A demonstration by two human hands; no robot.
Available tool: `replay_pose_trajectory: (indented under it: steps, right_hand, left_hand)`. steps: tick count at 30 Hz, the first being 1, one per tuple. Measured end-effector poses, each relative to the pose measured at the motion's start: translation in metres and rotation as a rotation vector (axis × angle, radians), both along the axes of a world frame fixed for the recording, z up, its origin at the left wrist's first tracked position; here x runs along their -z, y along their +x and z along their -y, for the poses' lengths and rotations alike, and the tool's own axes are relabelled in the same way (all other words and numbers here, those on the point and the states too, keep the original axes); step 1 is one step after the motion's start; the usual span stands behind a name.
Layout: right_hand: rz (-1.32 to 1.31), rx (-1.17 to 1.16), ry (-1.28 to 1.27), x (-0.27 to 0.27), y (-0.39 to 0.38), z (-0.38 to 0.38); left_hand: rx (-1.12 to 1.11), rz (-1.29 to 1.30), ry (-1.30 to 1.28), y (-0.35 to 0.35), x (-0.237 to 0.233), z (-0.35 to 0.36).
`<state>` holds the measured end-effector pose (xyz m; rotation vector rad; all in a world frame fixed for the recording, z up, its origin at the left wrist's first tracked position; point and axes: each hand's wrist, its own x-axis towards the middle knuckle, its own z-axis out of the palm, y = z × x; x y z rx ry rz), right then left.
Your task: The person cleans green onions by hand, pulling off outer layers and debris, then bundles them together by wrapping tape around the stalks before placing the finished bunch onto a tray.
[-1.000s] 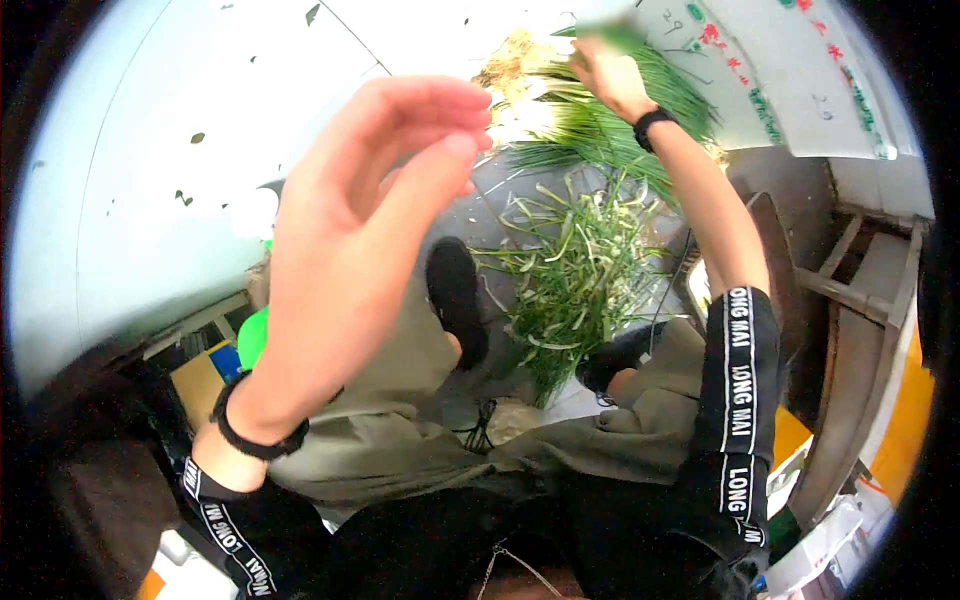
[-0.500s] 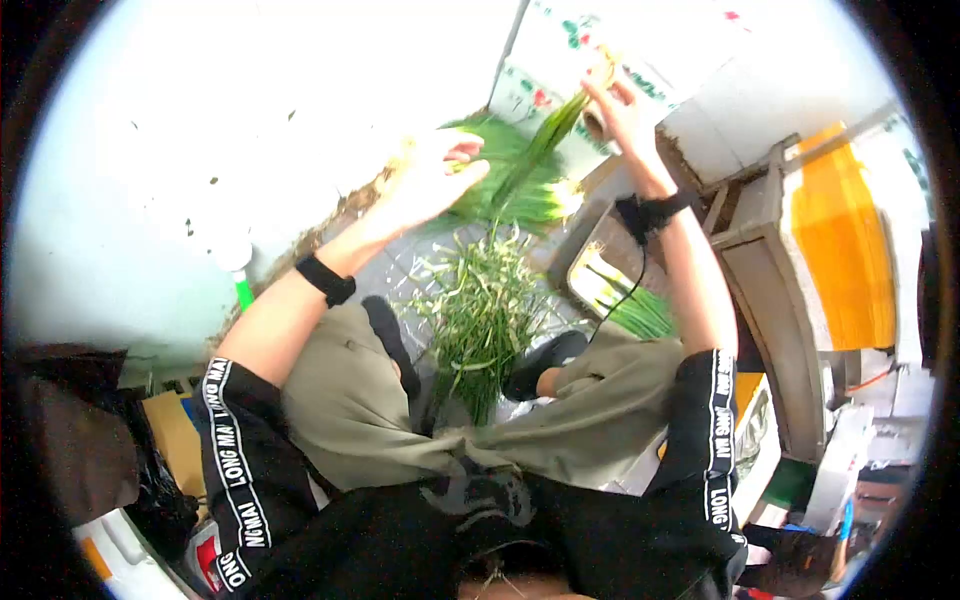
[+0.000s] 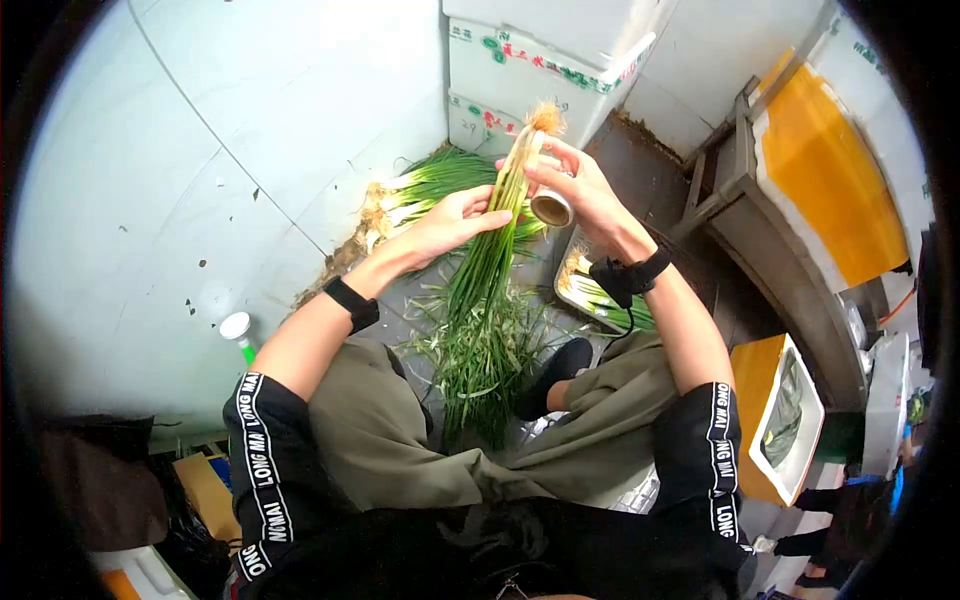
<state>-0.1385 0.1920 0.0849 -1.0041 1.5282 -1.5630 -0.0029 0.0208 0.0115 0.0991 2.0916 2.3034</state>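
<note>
A bunch of green onions (image 3: 490,255) hangs in front of me, its rooty ends up and its green leaves down. My right hand (image 3: 583,190) grips it near the white ends, and a roll of tape (image 3: 551,208) sits at this hand's palm side. Lower on the stalks, my left hand (image 3: 455,222) holds the bunch with the thumb across it. Below lies a pile of loose green leaves and trimmings (image 3: 485,365) on the floor between my feet. More green onions (image 3: 440,180) lie by the wall behind my left hand.
A tray (image 3: 600,315) with green onions stands at the right, beyond my foot. White printed boxes (image 3: 520,60) are stacked at the back. A metal-framed table (image 3: 780,270) and an open foam box (image 3: 805,420) are on the right. At the lower right, a person (image 3: 850,520) is partly visible.
The bunch has come lower and nearer to upright. My left hand, open before, has closed on its stalks. My right hand has moved down and left with it, and the view has shifted.
</note>
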Motion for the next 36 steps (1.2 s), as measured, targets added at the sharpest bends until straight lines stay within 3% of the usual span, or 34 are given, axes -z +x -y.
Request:
replay_pose_trajectory:
  steps: [3, 4, 7, 10, 16, 18, 22, 24, 36]
  right_hand:
    - [-0.037, -0.006, -0.061, 0.013, -0.002, 0.001]
    - [-0.057, -0.01, -0.053, -0.012, 0.023, 0.004]
    - [-0.484, 0.23, -0.036, 0.005, 0.016, 0.005]
    - [-0.574, 0.232, 0.119, 0.015, 0.015, -0.001]
    - [-0.884, 0.343, 0.063, 0.011, 0.03, -0.001]
    - [-1.116, 0.377, -0.036, 0.014, 0.031, 0.0]
    - [-1.213, 0.394, -0.078, 0.006, 0.037, 0.002]
    - [-1.471, 0.374, -0.131, 0.007, 0.034, 0.004]
    - [-1.511, 0.36, -0.216, 0.014, 0.01, 0.004]
  left_hand:
    - [-0.041, 0.028, -0.006, 0.002, -0.003, -0.001]
    - [-0.098, 0.004, -0.02, 0.027, -0.028, 0.001]
    - [-0.205, -0.016, 0.041, 0.025, -0.025, -0.004]
    - [-0.26, 0.002, 0.057, 0.023, -0.026, -0.003]
    - [-0.254, -0.043, -0.019, 0.027, -0.019, -0.004]
    - [-0.277, -0.032, -0.065, 0.031, -0.018, -0.004]
    - [-0.29, -0.035, -0.166, 0.028, -0.012, -0.001]
    - [-0.305, -0.047, -0.218, 0.028, -0.013, -0.002]
    - [-0.332, 0.006, -0.361, 0.019, -0.003, -0.003]
